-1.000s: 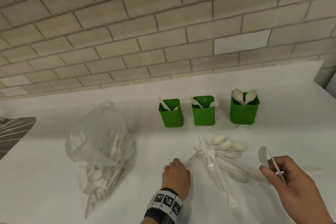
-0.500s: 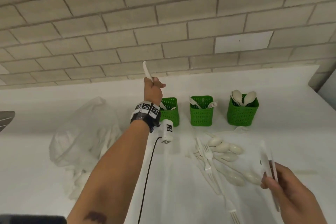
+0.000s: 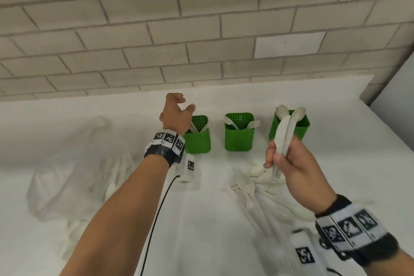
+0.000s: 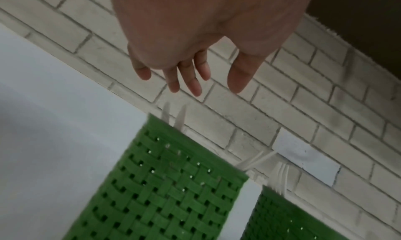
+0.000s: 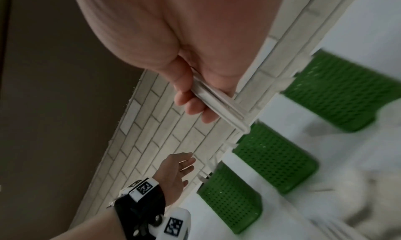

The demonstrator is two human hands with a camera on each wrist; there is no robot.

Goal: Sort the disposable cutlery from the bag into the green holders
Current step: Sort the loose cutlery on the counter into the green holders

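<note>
Three green holders stand in a row by the wall: left [image 3: 197,139], middle [image 3: 239,136] and right [image 3: 300,127]. My left hand [image 3: 182,104] hovers just above the left holder [image 4: 169,183], fingers spread and holding nothing. White knives [image 4: 174,117] stick up from that holder. My right hand [image 3: 277,157] grips two white spoons [image 3: 284,132] by their handles [image 5: 217,103], in front of the right holder, which has spoons in it. The middle holder has forks in it. The clear bag [image 3: 78,163] with more cutlery lies at the left.
A loose pile of white forks, knives and spoons [image 3: 253,188] lies on the white counter [image 3: 336,163] under my right hand. A brick wall [image 3: 201,40] rises right behind the holders. A black cable [image 3: 156,219] hangs from my left wrist.
My left hand held a white knife above the left holder half a second ago; now it is empty and open. My right hand has risen with its spoons toward the right holder.
</note>
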